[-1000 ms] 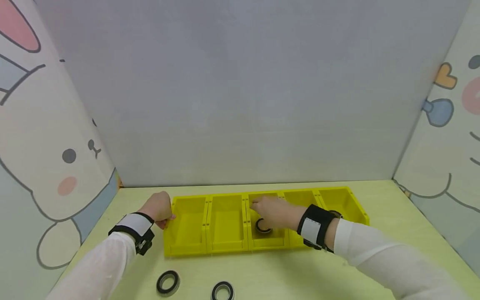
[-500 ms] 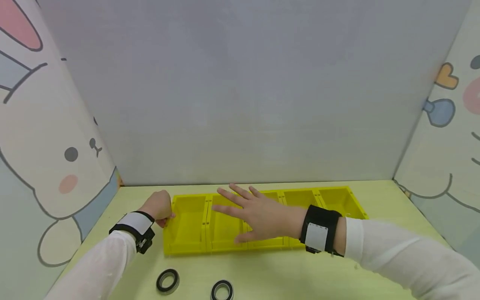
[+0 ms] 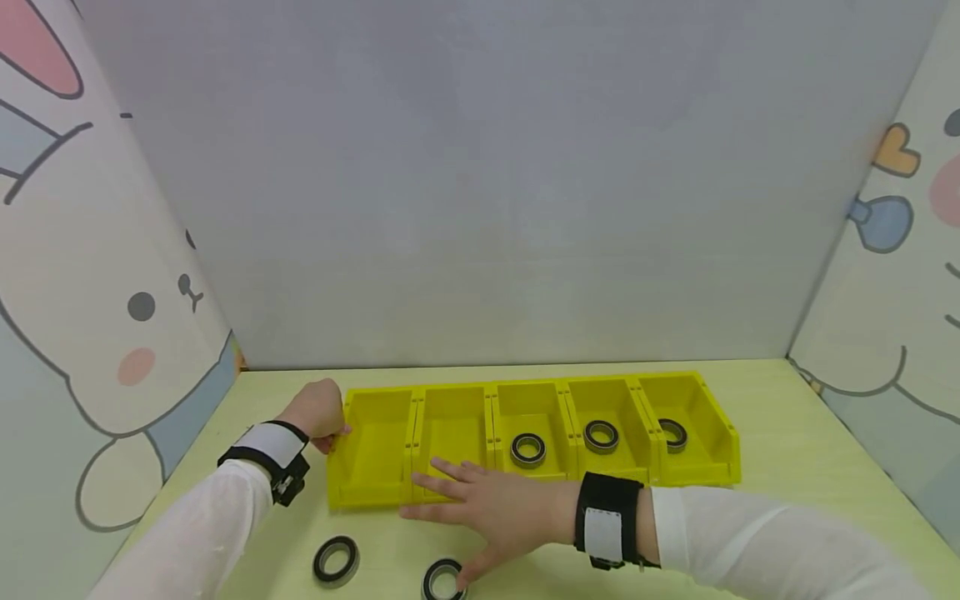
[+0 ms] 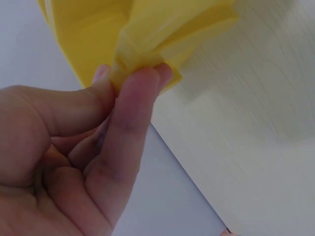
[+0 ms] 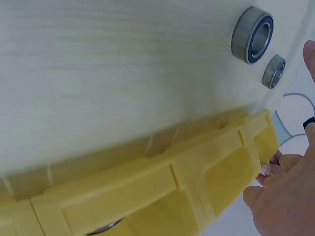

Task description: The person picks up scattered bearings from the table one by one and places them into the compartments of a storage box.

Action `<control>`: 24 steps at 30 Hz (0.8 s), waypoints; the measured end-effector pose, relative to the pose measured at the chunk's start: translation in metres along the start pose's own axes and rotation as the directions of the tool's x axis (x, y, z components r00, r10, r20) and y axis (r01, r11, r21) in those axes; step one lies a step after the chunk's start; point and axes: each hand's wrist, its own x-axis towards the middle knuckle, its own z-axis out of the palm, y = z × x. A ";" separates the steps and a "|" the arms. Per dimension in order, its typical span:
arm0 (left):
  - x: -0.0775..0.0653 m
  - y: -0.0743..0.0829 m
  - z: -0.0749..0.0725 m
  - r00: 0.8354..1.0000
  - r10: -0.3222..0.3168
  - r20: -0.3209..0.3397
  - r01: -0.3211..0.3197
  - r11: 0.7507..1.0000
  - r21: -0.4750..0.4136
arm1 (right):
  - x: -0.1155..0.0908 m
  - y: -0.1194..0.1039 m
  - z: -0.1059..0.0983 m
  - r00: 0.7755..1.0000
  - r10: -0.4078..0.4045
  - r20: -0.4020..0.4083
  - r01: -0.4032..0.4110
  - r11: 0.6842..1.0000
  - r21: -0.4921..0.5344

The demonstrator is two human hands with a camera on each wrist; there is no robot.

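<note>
My left hand (image 3: 311,411) pinches the left wall of a yellow row of joined bins (image 3: 378,450); the left wrist view shows thumb and fingertips on its yellow plastic edge (image 4: 91,37). Fingers spread, my right hand (image 3: 501,510) hovers around the front edge of the bins. Its thumb overlaps a ball bearing (image 3: 430,582) at the bottom of the head view; whether they touch I cannot tell. Left of that bearing, a second ball bearing (image 3: 322,563) lies flat on the table. In the right wrist view, both loose bearings (image 5: 242,37) appear beyond the bins.
One bearing sits in each of the three right-hand compartments: a middle bearing (image 3: 528,463), another bearing (image 3: 601,450) and a far-right bearing (image 3: 681,444). The pale wooden table (image 3: 787,450) is bounded by a grey back wall (image 3: 510,208) and cartoon-printed side panels (image 3: 862,317).
My right hand has come out of the middle compartment, spread its fingers, and moved toward me and left to the loose bearing. The middle compartment's bearing stays inside. My left hand has not moved.
</note>
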 end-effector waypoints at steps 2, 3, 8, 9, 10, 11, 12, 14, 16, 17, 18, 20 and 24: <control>0.000 0.000 0.000 1.000 0.007 -0.003 -0.007 1.000 0.008 | 0.003 -0.003 0.008 1.000 -0.019 0.014 0.018 1.000 0.013; 0.000 0.000 0.000 1.000 0.010 -0.004 -0.010 1.000 0.008 | 0.005 -0.004 0.012 1.000 -0.025 0.019 0.025 1.000 0.018; -0.001 0.000 -0.001 1.000 0.006 -0.006 -0.006 1.000 -0.005 | 0.010 -0.008 0.026 0.998 -0.044 0.044 0.042 0.999 0.030; -0.002 0.000 -0.001 1.000 0.004 -0.004 -0.004 1.000 -0.008 | 0.010 -0.008 0.028 0.998 -0.044 0.052 0.042 0.999 0.034; -0.002 0.000 -0.001 1.000 0.002 -0.004 -0.003 1.000 -0.010 | 0.011 -0.008 0.030 0.997 -0.044 0.062 0.041 0.998 0.042; -0.002 0.000 0.000 1.000 0.002 -0.005 -0.002 1.000 -0.008 | 0.011 -0.008 0.032 0.996 -0.044 0.072 0.040 0.998 0.055; -0.002 0.000 0.000 1.000 0.002 -0.005 -0.002 1.000 -0.006 | 0.012 -0.007 0.033 0.995 -0.043 0.084 0.037 0.996 0.080; -0.002 0.000 0.000 1.000 0.003 -0.007 -0.003 1.000 -0.001 | 0.012 -0.007 0.035 0.993 -0.049 0.108 0.035 0.991 0.128; -0.002 0.000 0.000 1.000 0.005 -0.008 -0.005 1.000 0.002 | 0.011 -0.007 0.037 0.989 -0.063 0.131 0.041 0.985 0.166; -0.002 0.000 0.000 1.000 0.006 -0.009 -0.006 1.000 0.003 | 0.011 -0.007 0.038 0.987 -0.072 0.142 0.046 0.983 0.177; -0.002 -0.001 0.000 1.000 0.008 -0.010 -0.008 1.000 0.001 | 0.010 -0.008 0.039 0.985 -0.079 0.151 0.052 0.983 0.178; -0.001 -0.001 0.000 1.000 0.010 -0.012 -0.010 1.000 -0.001 | 0.009 -0.008 0.039 0.983 -0.094 0.161 0.067 0.984 0.163; -0.001 -0.002 0.001 1.000 0.016 -0.017 -0.016 1.000 -0.005 | 0.007 -0.009 0.039 0.982 -0.109 0.153 0.094 0.990 0.101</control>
